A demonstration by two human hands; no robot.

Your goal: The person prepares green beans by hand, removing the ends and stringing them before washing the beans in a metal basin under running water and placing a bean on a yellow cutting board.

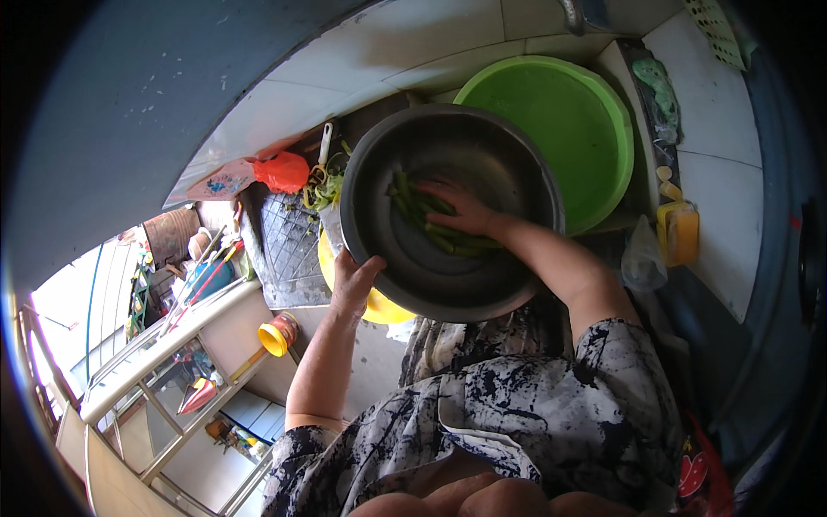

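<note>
A large dark metal basin (pixel 452 284) is held up in front of me, partly covering a green plastic tub. My left hand (pixel 354 274) grips its near left rim, thumb over the edge. Inside the basin lie cut green vegetable pieces (pixel 413 200), long and stem-like. My right hand (pixel 462 210) reaches in from the right and lies palm down over them, touching them. Whether its fingers close around any pieces is hard to see. Behind the basin, the green plastic tub (pixel 594 142) stands with what looks like water in it.
Left of the basin are scissors (pixel 325 145) with a white handle, leafy scraps (pixel 323 190) and a red plastic bag (pixel 282 172). A yellow container (pixel 387 309) sits partly under the basin. At right stands a yellow box (pixel 678 234); a faucet (pixel 572 16) is above the tub.
</note>
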